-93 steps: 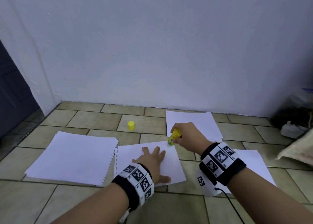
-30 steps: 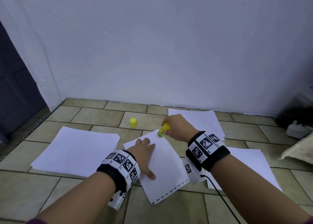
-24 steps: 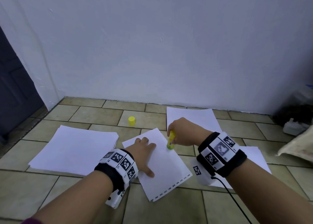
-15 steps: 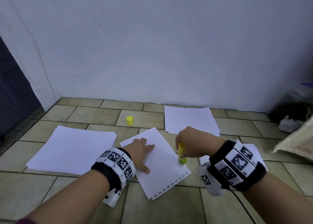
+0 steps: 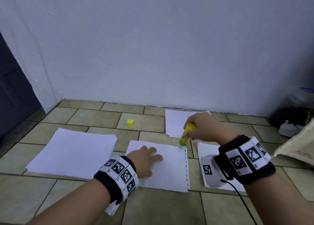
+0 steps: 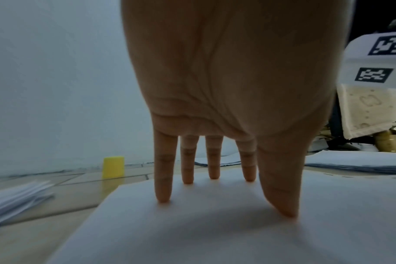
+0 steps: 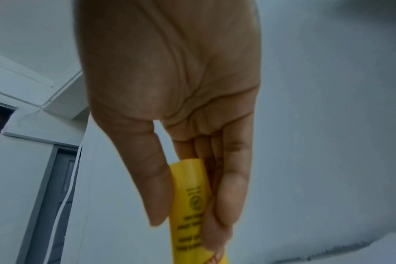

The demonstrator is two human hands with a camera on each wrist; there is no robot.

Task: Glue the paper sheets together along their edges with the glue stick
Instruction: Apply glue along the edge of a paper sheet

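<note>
right hand [image 5: 203,127] fingers [image 7: 232,187] and thumb pinch one yellow glue stick [image 5: 185,137], tip on far right corner of one white perforated paper sheet [image 5: 171,170]. left hand [image 5: 144,160] fingers [image 6: 163,171] spread flat, pressing that sheet. three white paper stacks around: left [image 5: 73,151], far [image 5: 175,122], right [image 5: 202,150]. one yellow cap [image 5: 130,123] beyond left fingers.

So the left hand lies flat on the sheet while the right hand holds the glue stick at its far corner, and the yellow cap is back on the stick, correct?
Not quite: the yellow cap stands by itself on the floor tiles, off the glue stick, as the head view shows. The rest holds: left hand flat on the sheet, right hand holding the stick at its far corner.
</note>
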